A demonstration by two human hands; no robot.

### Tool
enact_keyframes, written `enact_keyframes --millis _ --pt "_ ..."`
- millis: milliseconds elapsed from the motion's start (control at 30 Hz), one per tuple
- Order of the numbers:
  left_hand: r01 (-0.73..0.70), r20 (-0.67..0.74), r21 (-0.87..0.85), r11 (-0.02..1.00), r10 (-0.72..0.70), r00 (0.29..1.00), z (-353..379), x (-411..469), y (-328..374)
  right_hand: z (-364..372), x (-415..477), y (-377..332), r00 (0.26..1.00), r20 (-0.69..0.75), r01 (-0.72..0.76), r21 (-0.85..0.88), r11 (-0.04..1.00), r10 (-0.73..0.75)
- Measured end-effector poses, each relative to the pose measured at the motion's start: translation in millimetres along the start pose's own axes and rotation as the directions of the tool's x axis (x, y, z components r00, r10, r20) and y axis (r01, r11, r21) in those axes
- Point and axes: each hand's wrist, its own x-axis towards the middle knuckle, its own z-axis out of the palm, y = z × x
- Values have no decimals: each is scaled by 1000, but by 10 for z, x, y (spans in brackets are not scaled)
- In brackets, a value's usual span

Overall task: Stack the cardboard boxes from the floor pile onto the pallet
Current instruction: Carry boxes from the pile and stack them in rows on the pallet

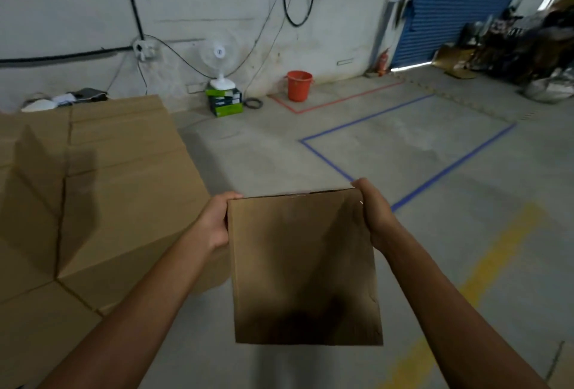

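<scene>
Carry the cardboard box (304,267) level, with left hand (216,224) and right hand (374,214) each clamped round an opposite far corner, clear of the stacked boxes (118,177).

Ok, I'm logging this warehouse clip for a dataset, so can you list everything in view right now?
held cardboard box: one, brown, front centre, above the floor
cardboard box stack: several, brown, left side
fan: one, white, by the far wall, on the green boxes
green boxes: small stack, green and black, under the fan
bucket: one, orange-red, by the far wall
red floor tape: one outline, red, around the bucket
blue floor tape: one outline, blue, floor centre right
yellow line: one, yellow, floor at right
shutter: one, blue, far right
left hand: one, grips the held box's left edge
right hand: one, grips its right edge
</scene>
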Motion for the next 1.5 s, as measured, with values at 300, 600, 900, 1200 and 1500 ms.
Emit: enact_keyframes --millis 300,600,900,1200,1500 --pt "-261 -26 3 965 261 965 836 1343 656 -194 1569 -506 877 18 -473 -149 868 480" --pt "-353 -212 -70 933 332 919 1489 2800 1350 -153 3521 -1285 937 183 -275 -145 950 299" --pt "-265 -315 -303 916 166 935 1511 3533 2109 589 5030 -2326 905 383 -66 -304 950 185" --pt "-523 -550 -260 812 320 771 498 4396 2877 2380 6244 -2554 789 595 9 -263 965 155" --pt "-684 -757 -192 703 338 559 -598 5028 3715 4298 6986 -2754 706 682 6 -275 961 191"
